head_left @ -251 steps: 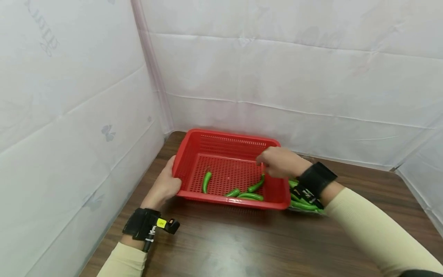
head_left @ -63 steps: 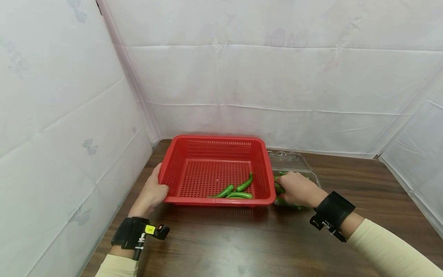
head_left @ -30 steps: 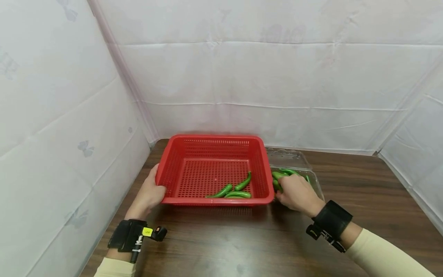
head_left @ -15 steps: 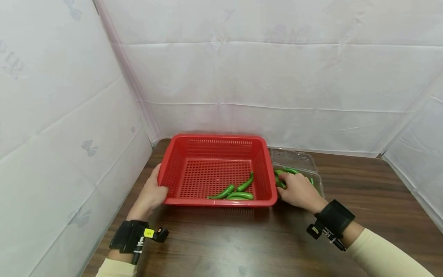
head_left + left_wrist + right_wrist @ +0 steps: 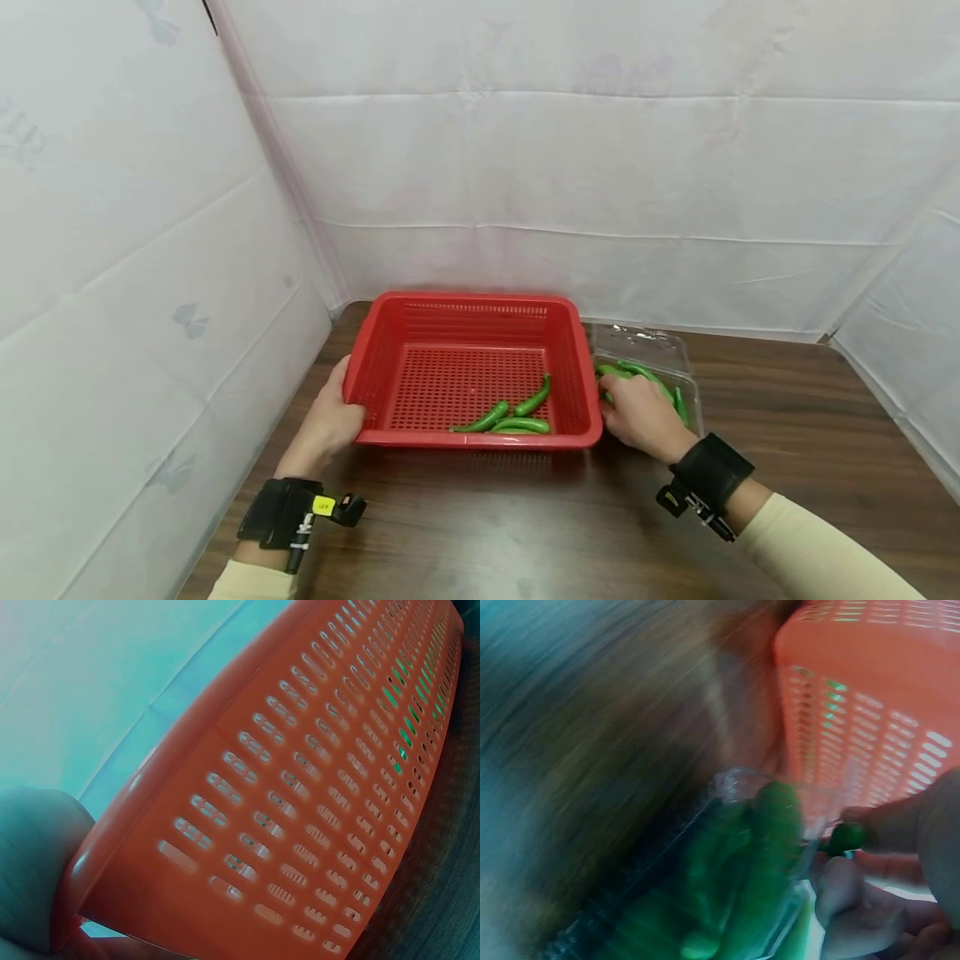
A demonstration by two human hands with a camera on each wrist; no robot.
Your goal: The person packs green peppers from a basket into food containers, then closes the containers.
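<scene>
Pinched between my right hand's (image 5: 637, 412) thumb and fingers is one green pepper (image 5: 845, 837), its tip showing in the blurred right wrist view; in the head view I see only curled knuckles over the clear plastic box (image 5: 684, 392). My left hand (image 5: 330, 421) grips the near left corner of the red basket (image 5: 480, 440), thumb over the rim, fingers under and hidden.

Near me, both forearms lie low over the brown table (image 5: 525, 533), wrists with black bands, elbows drawn back. My right wrist bends inward, so the hand sits just beside the basket's right wall. Beyond it, more peppers in the box (image 5: 651, 377) curve round my fingers. Inside the basket three peppers (image 5: 517, 412) lie bunched toward the near right corner.

As I judge it, the risks are these: my pinch is near the pepper's end, so it could swivel and slip as I lift; my knuckles could catch the light box and drag it; and the pepper could clip the basket's wall, which stands right alongside.
</scene>
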